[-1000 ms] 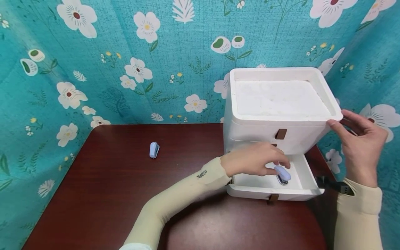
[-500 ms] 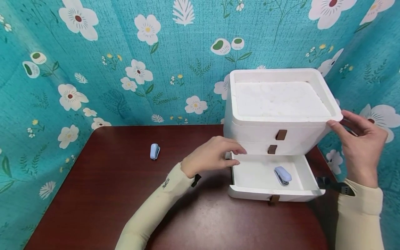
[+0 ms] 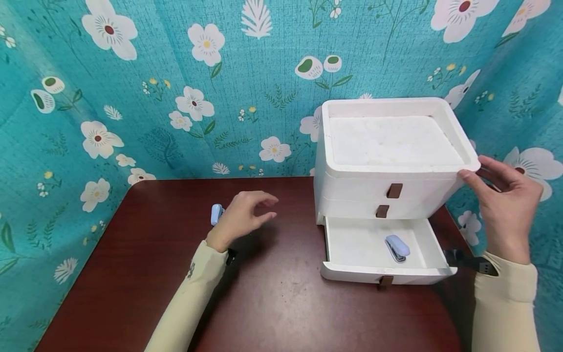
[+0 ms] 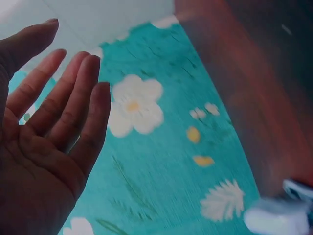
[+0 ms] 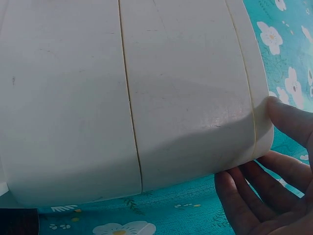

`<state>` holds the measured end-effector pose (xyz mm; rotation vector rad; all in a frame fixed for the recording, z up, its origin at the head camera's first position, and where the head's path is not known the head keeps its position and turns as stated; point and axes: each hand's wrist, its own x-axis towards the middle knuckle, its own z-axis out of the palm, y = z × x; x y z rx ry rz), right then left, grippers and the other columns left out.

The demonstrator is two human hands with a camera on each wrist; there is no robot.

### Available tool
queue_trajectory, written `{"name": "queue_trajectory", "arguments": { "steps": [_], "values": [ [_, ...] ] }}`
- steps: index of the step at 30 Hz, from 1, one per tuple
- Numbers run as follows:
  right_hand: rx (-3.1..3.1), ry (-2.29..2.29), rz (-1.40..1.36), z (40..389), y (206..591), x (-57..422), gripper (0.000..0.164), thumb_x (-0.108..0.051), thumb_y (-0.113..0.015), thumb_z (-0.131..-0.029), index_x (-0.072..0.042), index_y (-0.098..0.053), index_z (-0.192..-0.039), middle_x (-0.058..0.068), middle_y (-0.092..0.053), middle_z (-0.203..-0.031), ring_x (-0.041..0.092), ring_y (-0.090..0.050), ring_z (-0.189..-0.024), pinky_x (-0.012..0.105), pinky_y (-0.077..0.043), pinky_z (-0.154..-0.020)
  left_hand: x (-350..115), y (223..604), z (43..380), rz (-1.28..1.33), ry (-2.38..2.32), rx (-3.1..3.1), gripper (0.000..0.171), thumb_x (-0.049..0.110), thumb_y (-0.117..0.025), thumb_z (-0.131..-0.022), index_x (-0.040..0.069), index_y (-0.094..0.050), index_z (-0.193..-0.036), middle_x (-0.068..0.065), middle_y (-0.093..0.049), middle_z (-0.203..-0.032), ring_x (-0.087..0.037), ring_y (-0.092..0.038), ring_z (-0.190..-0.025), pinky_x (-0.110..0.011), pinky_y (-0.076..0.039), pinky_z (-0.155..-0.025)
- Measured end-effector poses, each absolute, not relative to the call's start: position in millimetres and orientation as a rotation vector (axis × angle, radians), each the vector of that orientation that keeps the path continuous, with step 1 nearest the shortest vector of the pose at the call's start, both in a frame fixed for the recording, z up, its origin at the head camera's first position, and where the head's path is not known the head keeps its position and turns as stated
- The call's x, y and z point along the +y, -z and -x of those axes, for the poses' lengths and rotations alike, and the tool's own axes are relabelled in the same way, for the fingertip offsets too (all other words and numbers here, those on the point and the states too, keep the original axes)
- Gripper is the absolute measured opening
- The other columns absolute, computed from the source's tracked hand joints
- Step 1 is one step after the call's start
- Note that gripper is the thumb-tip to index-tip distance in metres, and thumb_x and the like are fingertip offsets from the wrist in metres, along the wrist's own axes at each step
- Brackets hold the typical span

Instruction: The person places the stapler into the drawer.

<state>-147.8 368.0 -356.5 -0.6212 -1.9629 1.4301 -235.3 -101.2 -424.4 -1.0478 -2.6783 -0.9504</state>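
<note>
My left hand (image 3: 242, 215) hangs over the table with fingers loosely curved and nothing in them. Just beside it lies a light blue mini stapler (image 3: 216, 214), partly covered by the hand in the head view; the left wrist view catches a blurred stapler (image 4: 276, 216) at its lower right corner. My right hand (image 3: 506, 200) holds the front right corner of a white drawer cabinet (image 3: 352, 186), thumb at the top rim and fingers on the side. Its bottom drawer (image 3: 356, 244) is pulled out. Inside that drawer rests a lavender mini stapler (image 3: 398, 247).
Two upper drawers with brown tabs are closed. A shallow tray (image 3: 396, 142) forms the cabinet's top. The dark red-brown table (image 3: 286, 293) meets a teal floral curtain (image 3: 246, 98) at the back and sides.
My left hand has let go of the lavender stapler in the drawer and moved left across the table toward the light blue one. The right hand stays at the cabinet's corner.
</note>
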Motion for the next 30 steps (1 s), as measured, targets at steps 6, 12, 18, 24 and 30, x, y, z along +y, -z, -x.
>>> {"name": "queue_trajectory", "arguments": {
  "steps": [6, 12, 18, 24, 30],
  "values": [
    [-1.965, -1.431, 0.622, 148, 357, 367, 0.050, -0.035, -0.079, -0.075, -0.023, -0.069, -0.122, -0.009, -0.065, -0.128, 0.000, -0.061, -0.108, 0.024, -0.045, -0.101, -135, 439, 239, 0.823, 0.811, -2.691, 0.032, 0.026, -0.077, -0.083, 0.018, -0.070, -0.113, 0.001, -0.071, -0.109, -0.011, -0.067, -0.092, -0.036, -0.056, -0.081],
    [-1.962, -1.436, 0.624, 148, 357, 368, 0.050, -0.035, -0.079, -0.075, -0.023, -0.069, -0.122, -0.009, -0.065, -0.127, 0.001, -0.061, -0.107, 0.024, -0.045, -0.101, -169, 447, 241, 0.522, 0.637, -2.680, 0.037, 0.030, -0.078, -0.081, 0.017, -0.069, -0.115, -0.002, -0.069, -0.109, -0.017, -0.063, -0.072, -0.039, -0.054, -0.070],
    [-1.960, -1.437, 0.621, 148, 358, 368, 0.050, -0.034, -0.079, -0.075, -0.023, -0.068, -0.122, -0.009, -0.065, -0.128, 0.001, -0.060, -0.108, 0.025, -0.044, -0.103, -189, 456, 244, 0.336, 0.591, -2.693, 0.045, 0.032, -0.079, -0.078, 0.012, -0.068, -0.117, -0.011, -0.066, -0.111, -0.030, -0.066, -0.089, -0.050, -0.054, -0.074],
    [-1.969, -1.422, 0.619, 148, 358, 367, 0.049, -0.034, -0.078, -0.076, -0.023, -0.068, -0.122, -0.009, -0.065, -0.128, 0.000, -0.061, -0.108, 0.024, -0.044, -0.102, -200, 470, 247, 0.195, 0.580, -2.758, 0.049, 0.031, -0.080, -0.077, 0.005, -0.066, -0.116, -0.017, -0.067, -0.101, -0.031, -0.065, -0.083, -0.049, -0.055, -0.073],
    [-1.960, -1.432, 0.612, 148, 358, 368, 0.050, -0.034, -0.079, -0.075, -0.022, -0.068, -0.122, -0.009, -0.065, -0.128, 0.000, -0.061, -0.107, 0.023, -0.045, -0.101, -206, 479, 250, 0.144, 0.593, -2.845, 0.041, 0.027, -0.079, -0.078, 0.005, -0.067, -0.111, -0.016, -0.070, -0.096, -0.030, -0.067, -0.079, -0.049, -0.055, -0.070]
  ]
}}
